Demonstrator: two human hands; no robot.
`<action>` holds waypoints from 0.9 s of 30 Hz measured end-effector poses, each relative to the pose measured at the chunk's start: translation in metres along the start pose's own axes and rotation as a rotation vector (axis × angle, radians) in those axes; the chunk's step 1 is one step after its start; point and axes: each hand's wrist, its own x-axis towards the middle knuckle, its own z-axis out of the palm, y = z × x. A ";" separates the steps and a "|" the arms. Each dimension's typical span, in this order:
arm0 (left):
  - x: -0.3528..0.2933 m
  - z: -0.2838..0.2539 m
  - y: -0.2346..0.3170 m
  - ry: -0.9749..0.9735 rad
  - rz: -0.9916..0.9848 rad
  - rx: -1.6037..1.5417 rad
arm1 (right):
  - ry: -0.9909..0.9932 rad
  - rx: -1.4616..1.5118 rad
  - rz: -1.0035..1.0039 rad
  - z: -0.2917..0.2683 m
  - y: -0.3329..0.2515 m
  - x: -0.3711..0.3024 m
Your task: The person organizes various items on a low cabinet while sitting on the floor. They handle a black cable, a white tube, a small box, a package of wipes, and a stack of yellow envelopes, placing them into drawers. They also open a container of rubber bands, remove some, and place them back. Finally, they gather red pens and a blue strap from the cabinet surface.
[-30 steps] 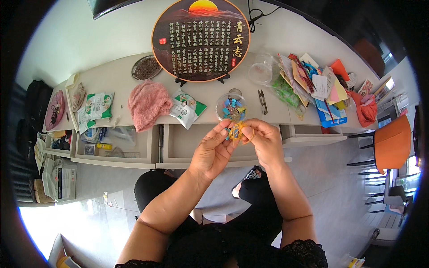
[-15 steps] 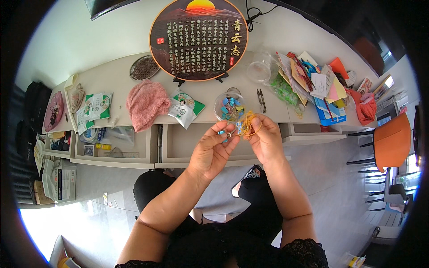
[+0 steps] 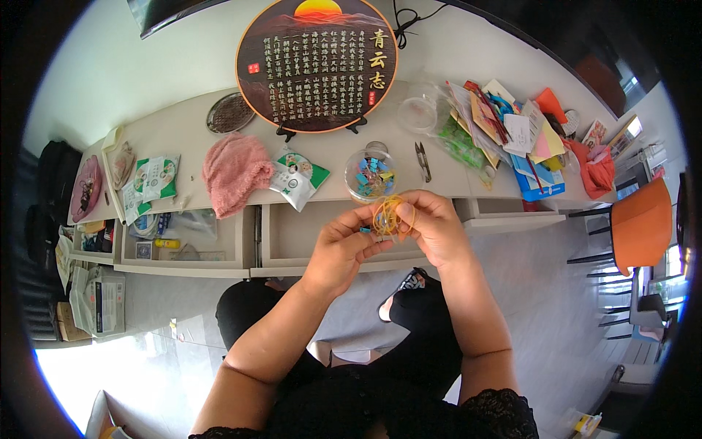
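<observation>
My right hand [image 3: 442,233] pinches a loose bundle of yellow rubber bands [image 3: 391,216] between thumb and fingers. Facing it, my left hand [image 3: 338,247] is curled around small blue and metallic pieces that look like binder clips [image 3: 365,230]; the bands partly cover them. Both hands meet in front of the desk edge, above the open middle drawer. Just behind them a round clear plastic tub [image 3: 371,174] holds several small blue, yellow and metal binder clips.
Right of the tub lie small thread snips [image 3: 423,162]. A pink fluffy cloth [image 3: 235,174] and green-white packets [image 3: 300,179] are to the left. A round plaque [image 3: 316,66] stands behind. Papers and bags [image 3: 512,132] crowd the right. Open drawers [image 3: 183,252] jut out.
The rubber bands have moved slightly left and down, against my left fingers. My hands have come closer together, and the view has shifted slightly.
</observation>
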 end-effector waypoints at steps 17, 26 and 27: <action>0.000 0.008 0.005 0.042 -0.084 0.352 | 0.120 -0.083 -0.006 0.005 0.014 0.004; 0.004 -0.003 0.011 0.112 -0.228 -0.100 | 0.182 0.132 0.005 0.001 0.021 0.006; 0.004 -0.002 0.009 0.114 -0.242 -0.090 | 0.177 0.128 0.002 0.002 0.023 0.006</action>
